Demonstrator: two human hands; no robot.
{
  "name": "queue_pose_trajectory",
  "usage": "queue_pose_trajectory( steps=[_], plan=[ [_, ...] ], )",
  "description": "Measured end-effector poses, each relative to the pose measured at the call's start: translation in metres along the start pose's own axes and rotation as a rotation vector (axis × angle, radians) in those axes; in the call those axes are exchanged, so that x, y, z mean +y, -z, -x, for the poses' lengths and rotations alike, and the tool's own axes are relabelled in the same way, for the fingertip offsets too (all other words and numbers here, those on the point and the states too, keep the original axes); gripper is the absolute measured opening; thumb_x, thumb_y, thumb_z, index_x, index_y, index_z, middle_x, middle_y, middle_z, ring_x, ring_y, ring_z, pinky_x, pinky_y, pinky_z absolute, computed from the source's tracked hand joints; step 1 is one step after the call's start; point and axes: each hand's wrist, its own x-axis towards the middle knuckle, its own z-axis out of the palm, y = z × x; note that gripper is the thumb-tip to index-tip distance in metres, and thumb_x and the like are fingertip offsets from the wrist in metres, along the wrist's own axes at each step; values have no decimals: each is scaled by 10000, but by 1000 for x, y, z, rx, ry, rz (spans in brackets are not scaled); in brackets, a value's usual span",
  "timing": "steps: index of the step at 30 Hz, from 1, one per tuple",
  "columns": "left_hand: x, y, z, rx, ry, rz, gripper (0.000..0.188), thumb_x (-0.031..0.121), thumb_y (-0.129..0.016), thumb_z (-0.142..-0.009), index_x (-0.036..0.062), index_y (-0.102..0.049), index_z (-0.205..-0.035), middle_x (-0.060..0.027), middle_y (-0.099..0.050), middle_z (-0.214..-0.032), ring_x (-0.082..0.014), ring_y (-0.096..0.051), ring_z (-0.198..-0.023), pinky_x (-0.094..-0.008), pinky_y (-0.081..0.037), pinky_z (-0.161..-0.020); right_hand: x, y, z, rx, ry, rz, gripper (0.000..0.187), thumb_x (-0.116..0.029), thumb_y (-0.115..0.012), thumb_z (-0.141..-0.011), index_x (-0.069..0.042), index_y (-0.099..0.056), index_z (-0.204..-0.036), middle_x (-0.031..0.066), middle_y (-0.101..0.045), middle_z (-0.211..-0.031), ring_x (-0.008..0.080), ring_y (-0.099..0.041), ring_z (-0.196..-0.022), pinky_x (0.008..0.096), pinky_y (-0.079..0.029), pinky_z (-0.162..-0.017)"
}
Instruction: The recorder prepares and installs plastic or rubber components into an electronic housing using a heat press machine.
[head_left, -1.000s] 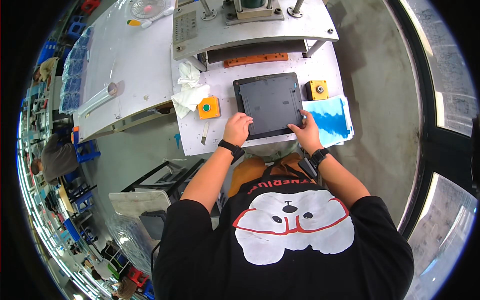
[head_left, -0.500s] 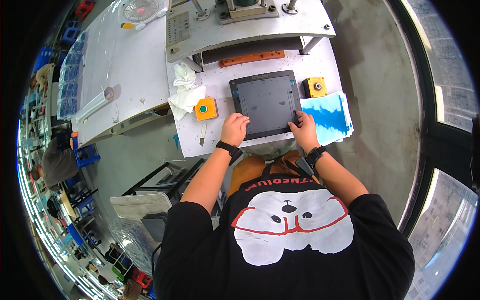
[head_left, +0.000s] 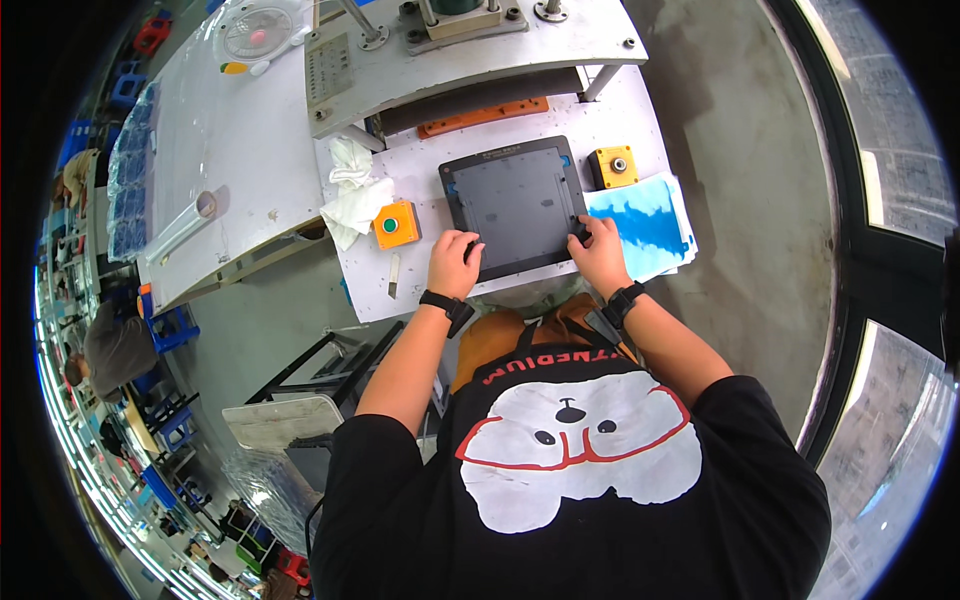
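A flat black rectangular tray-like panel point(head_left: 515, 205) with a raised rim and small blue marks near its upper corners lies on the white table, tilted slightly. My left hand point(head_left: 455, 265) holds its lower left edge, fingers curled at the rim and thumb pointing inward. At the lower right edge, my right hand point(head_left: 601, 257) pinches the rim between thumb and fingers. The panel's underside is hidden. Left of it sits an orange box with a green button point(head_left: 396, 225); a yellow box with a metal-ringed button point(head_left: 613, 167) stands to its upper right.
Beyond the panel stands a metal press point(head_left: 470, 65) on posts, with an orange bar point(head_left: 483, 117) beneath. White cloths point(head_left: 355, 205) and a utility knife point(head_left: 394, 275) lie left. Blue-and-white sheets point(head_left: 640, 225) lie right. A second table point(head_left: 220, 130) holds a fan point(head_left: 257, 35).
The whole view has shifted slightly, so the table sits further left. My left fingers and thumb are more separated at the rim. The panel stays in about the same place on the table.
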Motion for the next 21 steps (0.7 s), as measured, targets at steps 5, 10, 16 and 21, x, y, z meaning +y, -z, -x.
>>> queue_pose_trajectory(
  steps=[5, 10, 16, 21],
  plan=[
    [5, 9, -4, 22, 81, 6, 219, 115, -756, -785, 29, -649, -955, -131, -590, -955, -284, -607, -826, -351, -504, -747, 13, 21, -20, 65, 73, -63, 346, -133, -688, -796, -1, -630, -1110, 158, -589, -967, 245, -616, -727, 361, -517, -715],
    [21, 27, -47, -120, -51, -107, 411, 235, -783, -745, 64, -631, -1087, -136, -565, -1133, -342, -544, -1065, -429, -444, -928, -4, 53, -64, -30, 380, 45, 500, -147, -710, -788, -18, -562, -1248, 185, -554, -1252, 355, -545, -1163, 393, -460, -976],
    [28, 29, -96, -546, -233, -427, 882, 444, -821, -669, 120, -447, -1398, -151, -348, -1488, -380, -296, -1385, -491, -296, -1115, -43, 45, -96, -425, 813, 453, 736, -240, -788, -730, -58, -469, -1368, 171, -413, -1450, 355, -348, -1378, 437, -318, -1130],
    [32, 25, -107, -801, -271, -629, 1111, 534, -829, -622, 191, -267, -1517, -142, -194, -1581, -394, -203, -1442, -505, -232, -1158, -57, 30, -106, -582, 903, 811, 1026, -361, -864, -628, -84, -346, -1469, 176, -301, -1531, 347, -233, -1446, 451, -224, -1183]
  ],
)
